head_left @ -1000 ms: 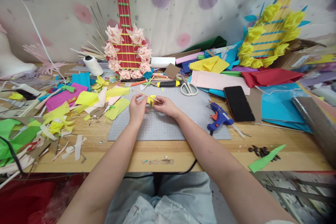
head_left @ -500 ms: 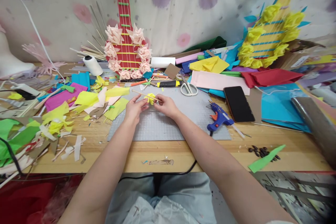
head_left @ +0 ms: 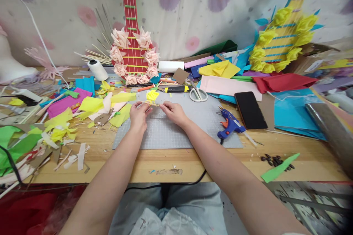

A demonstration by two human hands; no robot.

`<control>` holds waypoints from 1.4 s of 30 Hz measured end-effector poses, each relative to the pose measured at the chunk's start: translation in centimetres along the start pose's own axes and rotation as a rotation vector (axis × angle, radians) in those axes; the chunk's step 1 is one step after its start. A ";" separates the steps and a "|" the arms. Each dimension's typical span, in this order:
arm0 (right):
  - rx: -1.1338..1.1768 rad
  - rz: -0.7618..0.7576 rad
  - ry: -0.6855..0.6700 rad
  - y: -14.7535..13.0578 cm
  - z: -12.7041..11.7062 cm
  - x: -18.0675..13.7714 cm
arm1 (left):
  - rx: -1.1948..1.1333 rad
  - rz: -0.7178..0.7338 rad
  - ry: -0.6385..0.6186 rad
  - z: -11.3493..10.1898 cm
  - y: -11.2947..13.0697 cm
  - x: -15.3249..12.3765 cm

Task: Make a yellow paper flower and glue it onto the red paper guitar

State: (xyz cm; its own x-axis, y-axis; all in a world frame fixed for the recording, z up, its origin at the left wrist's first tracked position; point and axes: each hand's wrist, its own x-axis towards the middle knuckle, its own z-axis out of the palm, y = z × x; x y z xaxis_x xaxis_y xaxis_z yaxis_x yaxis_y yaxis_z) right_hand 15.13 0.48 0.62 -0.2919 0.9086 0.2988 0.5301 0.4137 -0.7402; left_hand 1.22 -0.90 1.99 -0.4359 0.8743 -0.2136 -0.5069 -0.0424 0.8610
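My left hand (head_left: 139, 114) and my right hand (head_left: 173, 112) meet over the far part of a grey cutting mat (head_left: 176, 132). Between their fingertips they pinch a thin wooden stick (head_left: 154, 105) that lies almost level. A small yellow crepe-paper flower (head_left: 152, 96) sits on the stick, just above my left fingertips. Both hands grip the stick, the left one near the flower, the right one further along the bare end.
White-handled scissors (head_left: 197, 93), a blue glue gun (head_left: 230, 124) and a black phone (head_left: 249, 110) lie to the right. Paper scraps (head_left: 59, 128) cover the left side. Two paper guitars, a red one (head_left: 132, 49) and a yellow one (head_left: 281, 44), lean on the wall.
The stick has swung from a slant to nearly level, and the yellow flower has risen up and to the left. My left hand has turned and opened a little around the stick.
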 end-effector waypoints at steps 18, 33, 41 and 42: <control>0.179 0.139 -0.069 1.6 -1.2 0.9 | 0.025 0.017 -0.176 -0.3 0.6 0.0; 0.144 0.113 -0.192 0.8 -0.9 0.7 | -0.048 -0.081 -0.072 -0.2 0.6 0.3; 0.137 0.079 -0.103 0.5 -0.3 0.3 | -0.039 -0.049 -0.022 -0.4 0.6 0.5; 0.157 0.071 -0.101 0.5 -0.2 0.3 | -0.041 -0.048 -0.015 -0.4 0.7 0.5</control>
State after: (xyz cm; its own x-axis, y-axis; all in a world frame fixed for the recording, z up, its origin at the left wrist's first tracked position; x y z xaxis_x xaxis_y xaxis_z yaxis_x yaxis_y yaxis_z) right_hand 15.43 0.91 0.47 -0.3403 0.9217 0.1862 0.4240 0.3271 -0.8445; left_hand 0.39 -0.69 2.27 -0.3995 0.8829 -0.2468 -0.5572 -0.0201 0.8301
